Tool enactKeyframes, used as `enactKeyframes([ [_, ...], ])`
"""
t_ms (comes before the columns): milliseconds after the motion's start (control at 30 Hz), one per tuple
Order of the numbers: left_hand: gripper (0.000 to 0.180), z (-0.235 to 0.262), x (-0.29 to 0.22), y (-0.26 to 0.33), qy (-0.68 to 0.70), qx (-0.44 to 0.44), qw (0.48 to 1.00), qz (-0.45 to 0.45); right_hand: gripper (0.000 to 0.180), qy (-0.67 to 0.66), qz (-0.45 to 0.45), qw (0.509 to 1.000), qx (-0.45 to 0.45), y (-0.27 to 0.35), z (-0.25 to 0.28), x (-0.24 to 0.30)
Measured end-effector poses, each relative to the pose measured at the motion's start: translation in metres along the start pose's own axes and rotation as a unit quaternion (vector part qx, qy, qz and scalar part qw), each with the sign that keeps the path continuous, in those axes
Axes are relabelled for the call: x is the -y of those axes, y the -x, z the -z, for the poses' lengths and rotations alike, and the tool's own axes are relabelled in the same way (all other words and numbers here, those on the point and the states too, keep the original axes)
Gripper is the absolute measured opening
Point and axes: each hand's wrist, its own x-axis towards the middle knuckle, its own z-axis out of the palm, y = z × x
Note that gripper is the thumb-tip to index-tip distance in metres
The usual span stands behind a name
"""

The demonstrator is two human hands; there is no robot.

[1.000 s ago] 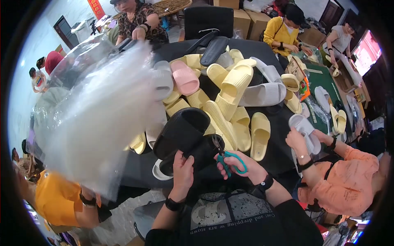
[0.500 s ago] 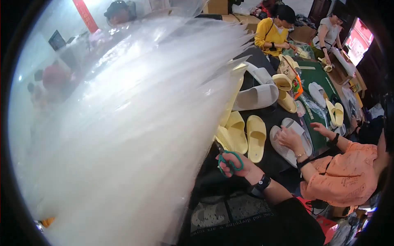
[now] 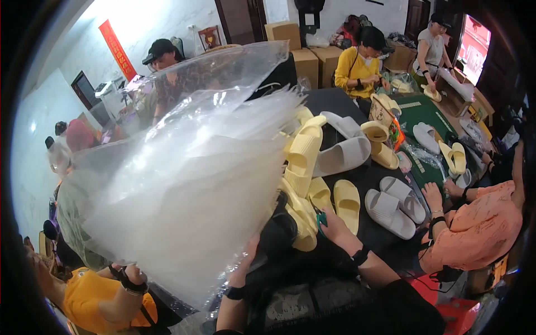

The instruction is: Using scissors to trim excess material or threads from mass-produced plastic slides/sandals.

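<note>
Partly hidden, the scissors (image 3: 322,219) look dark-bladed and teal-handled.

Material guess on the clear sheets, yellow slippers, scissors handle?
Clear sheets: likely thin glossy plastic film; see-through, with bright highlights.
Yellow slippers: probably foam or rubber, matte; even colour, ribs in one piece.
Scissors handle: perhaps plastic, solid teal; right hand covers most, finish unclear.

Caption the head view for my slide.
Right hand holds teal-handled scissors beside pale yellow open-toed slippers; translucent plastic bags mostly hide the left hand.
</note>
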Motion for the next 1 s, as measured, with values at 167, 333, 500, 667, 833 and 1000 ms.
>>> enactKeyframes([
  [167,0.051,0.091,0.077,0.08,0.043,0.076,0.957,0.277,0.03,0.122,0.048,0.991,0.016,0.001,-0.001,-0.028],
  [333,0.046,0.073,-0.065,0.004,0.348,0.093,0.844,0.398,0.028,0.178,0.137,0.973,0.058,-0.023,-0.002,-0.055],
  [500,0.043,0.066,-0.179,-0.016,0.592,0.154,0.63,0.478,0.027,0.17,0.155,0.973,-0.012,-0.048,0.03,-0.045],
  [667,0.041,0.058,-0.237,-0.002,0.739,0.218,0.324,0.548,0.027,0.167,0.14,0.973,-0.074,-0.047,0.063,-0.059],
  [833,0.043,0.042,-0.257,0.007,0.749,0.222,0.239,0.576,0.027,0.148,0.112,0.974,-0.13,-0.022,0.08,-0.074],
  [1000,0.045,0.037,-0.24,0.0,0.712,0.277,0.366,0.532,0.026,0.125,0.094,0.971,-0.182,-0.005,0.092,-0.082],
])
